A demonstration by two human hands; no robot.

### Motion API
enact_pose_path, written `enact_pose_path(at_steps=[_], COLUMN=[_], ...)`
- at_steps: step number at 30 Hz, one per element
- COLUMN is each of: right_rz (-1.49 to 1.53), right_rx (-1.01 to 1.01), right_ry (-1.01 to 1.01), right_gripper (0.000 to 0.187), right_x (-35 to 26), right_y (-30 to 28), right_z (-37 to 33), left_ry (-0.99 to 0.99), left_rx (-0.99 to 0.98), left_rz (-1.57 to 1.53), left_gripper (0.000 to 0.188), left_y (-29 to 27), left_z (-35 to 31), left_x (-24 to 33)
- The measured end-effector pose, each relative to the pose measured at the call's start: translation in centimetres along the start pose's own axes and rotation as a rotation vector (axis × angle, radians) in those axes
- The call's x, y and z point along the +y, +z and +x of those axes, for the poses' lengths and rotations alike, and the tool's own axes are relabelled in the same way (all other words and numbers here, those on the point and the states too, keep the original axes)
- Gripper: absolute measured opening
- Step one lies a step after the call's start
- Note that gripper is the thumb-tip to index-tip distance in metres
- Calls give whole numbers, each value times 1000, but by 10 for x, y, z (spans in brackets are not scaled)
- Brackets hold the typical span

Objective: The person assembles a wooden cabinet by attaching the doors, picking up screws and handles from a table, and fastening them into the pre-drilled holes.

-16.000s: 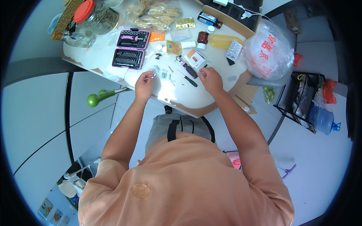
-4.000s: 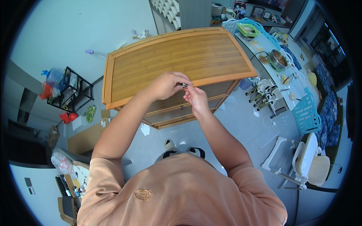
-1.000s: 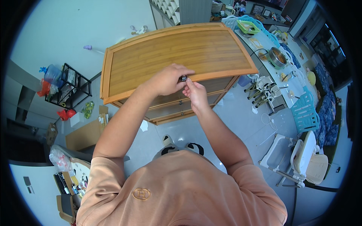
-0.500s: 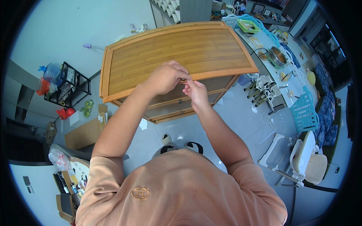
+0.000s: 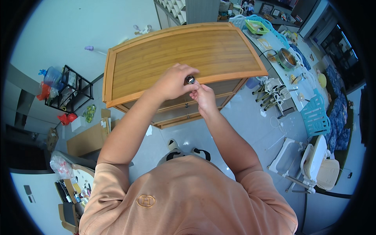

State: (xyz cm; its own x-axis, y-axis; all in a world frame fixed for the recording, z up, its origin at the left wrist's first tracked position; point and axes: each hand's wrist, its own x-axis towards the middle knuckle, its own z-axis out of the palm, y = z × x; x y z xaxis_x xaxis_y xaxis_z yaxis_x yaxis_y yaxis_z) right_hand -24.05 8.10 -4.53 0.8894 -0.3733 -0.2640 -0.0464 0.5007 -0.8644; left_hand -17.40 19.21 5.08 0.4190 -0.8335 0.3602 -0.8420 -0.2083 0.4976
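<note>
Both my hands meet on 1 small metal knob over the wooden cabinet's front edge.

My left hand (image 5: 172,83) is curled, pinching the round dark knob (image 5: 190,80) at its fingertips; my right hand (image 5: 203,98), at 4 o'clock from it, touches it with pressed-together fingers. The bamboo cabinet (image 5: 156,58) lies beneath.

Cabinet top (image 5: 176,51) is honey-brown wood with straight lengthwise grain — the small round knob (image 5: 190,79) is shiny dark metal, the shirt (image 5: 188,199) plain peach-orange, the plastic baskets (image 5: 315,117) turquoise, the floor (image 5: 250,129) pale grey.
</note>
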Motion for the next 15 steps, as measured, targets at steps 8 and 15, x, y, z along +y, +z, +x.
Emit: enact_pose_path(at_steps=[8,15], right_rz=[18,6], right_rx=[-4,-10], right_ry=[-1,17], right_gripper=[25,25], right_x=[2,0], right_y=[1,4], right_z=[1,-3], left_ry=[26,44], left_rx=[14,-95], left_rz=[48,173], left_gripper=[24,25], left_y=[6,8], left_z=[-7,-13], left_x=[-7,-19])
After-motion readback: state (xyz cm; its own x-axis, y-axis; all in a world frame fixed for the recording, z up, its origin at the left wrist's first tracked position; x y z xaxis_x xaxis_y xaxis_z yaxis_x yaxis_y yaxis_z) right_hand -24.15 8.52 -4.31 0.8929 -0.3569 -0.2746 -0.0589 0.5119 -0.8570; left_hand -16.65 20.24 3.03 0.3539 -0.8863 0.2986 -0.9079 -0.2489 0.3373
